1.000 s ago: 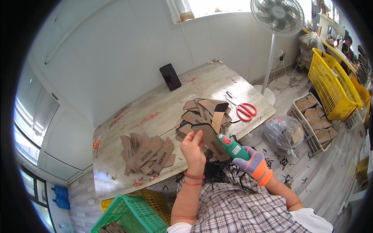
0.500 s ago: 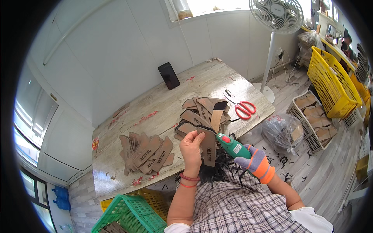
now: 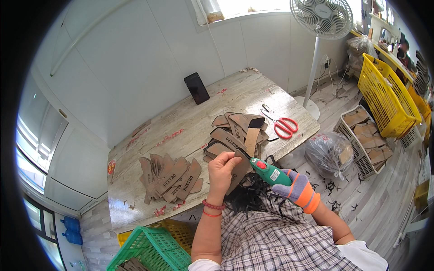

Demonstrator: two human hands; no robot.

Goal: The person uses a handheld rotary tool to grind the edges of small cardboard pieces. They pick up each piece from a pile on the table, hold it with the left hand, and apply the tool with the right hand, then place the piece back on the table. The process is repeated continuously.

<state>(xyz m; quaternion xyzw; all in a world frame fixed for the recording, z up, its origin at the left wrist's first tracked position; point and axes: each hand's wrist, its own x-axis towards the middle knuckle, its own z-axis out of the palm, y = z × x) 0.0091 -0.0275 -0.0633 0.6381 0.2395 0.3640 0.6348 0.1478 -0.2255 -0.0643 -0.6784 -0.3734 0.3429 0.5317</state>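
Between thumb and fingers, my bare left hand (image 3: pixel 220 175) pinches a brown strap-shaped fabric piece (image 3: pixel 240 170). It is tilted, its lower end toward my lap. My right hand (image 3: pixel 296 189), in a grey and orange glove, is wrapped around a green handheld electric cutter (image 3: pixel 272 174) with a red button. The cutter's dark tip meets the upper edge of the piece; the exact contact is too small to make out. Beyond my hands lies a pile of similar pieces (image 3: pixel 221 136). Black trimmings (image 3: pixel 251 192) are heaped on my plaid apron (image 3: pixel 271 239).
Left on the table (image 3: pixel 131 194) sits a second pile of pieces (image 3: pixel 169 178). Red-handled scissors (image 3: pixel 285 128) and an upright phone (image 3: pixel 196 88) are farther back. A green crate (image 3: pixel 153 253) stands below left; a plastic bag (image 3: pixel 330 153), filled crate (image 3: pixel 359 144) and fan (image 3: pixel 322 18) are right.
My left hand has turned the piece, so its lower end now slants left toward my wrist. The cutter has shifted slightly left, its tip now at the upper edge.
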